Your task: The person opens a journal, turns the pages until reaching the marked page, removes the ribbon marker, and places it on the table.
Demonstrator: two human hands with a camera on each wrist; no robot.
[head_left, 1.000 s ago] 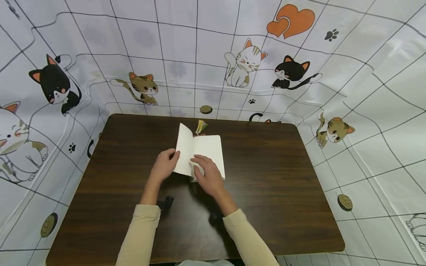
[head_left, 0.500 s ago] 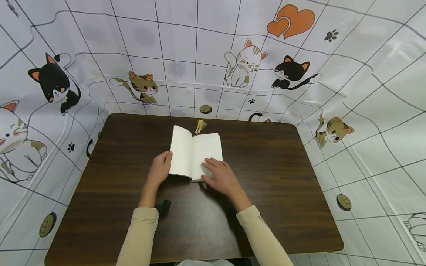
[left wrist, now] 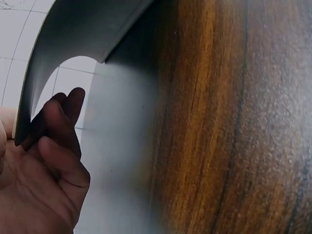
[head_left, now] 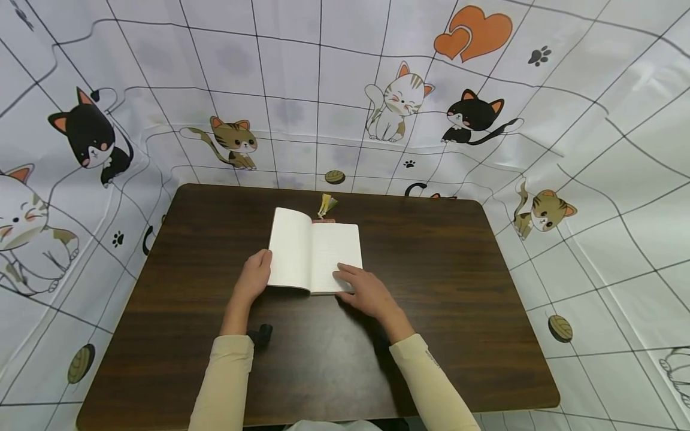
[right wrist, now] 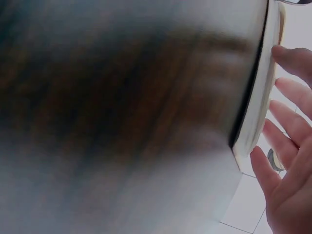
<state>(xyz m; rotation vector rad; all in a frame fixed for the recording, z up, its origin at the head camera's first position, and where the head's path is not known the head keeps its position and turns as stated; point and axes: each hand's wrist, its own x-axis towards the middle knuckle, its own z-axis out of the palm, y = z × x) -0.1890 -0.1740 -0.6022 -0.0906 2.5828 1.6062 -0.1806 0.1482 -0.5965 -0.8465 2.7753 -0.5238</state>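
Observation:
An open notebook (head_left: 291,251) with pale pages lies near the middle of the dark wooden table. My left hand (head_left: 254,274) holds its left cover by the outer edge, thumb on the page side and fingers behind. In the left wrist view the dark cover (left wrist: 83,34) curves up off the table, pinched at its edge by the left hand (left wrist: 48,170). My right hand (head_left: 369,293) rests with spread fingers on the lower right page (head_left: 335,254). The right wrist view shows the fingertips of the right hand (right wrist: 292,131) along the page block (right wrist: 263,87).
A yellow and green tassel (head_left: 326,205) sticks out past the notebook's top edge, beside a small reddish strip (head_left: 324,221). The brown table (head_left: 442,311) extends around the notebook. A white curtain (head_left: 345,78) printed with cats hangs behind and along the sides.
The left hand has drawn the cover and left pages leftward and down, so the notebook lies wider open. The right hand has moved from the middle fold to the lower right page.

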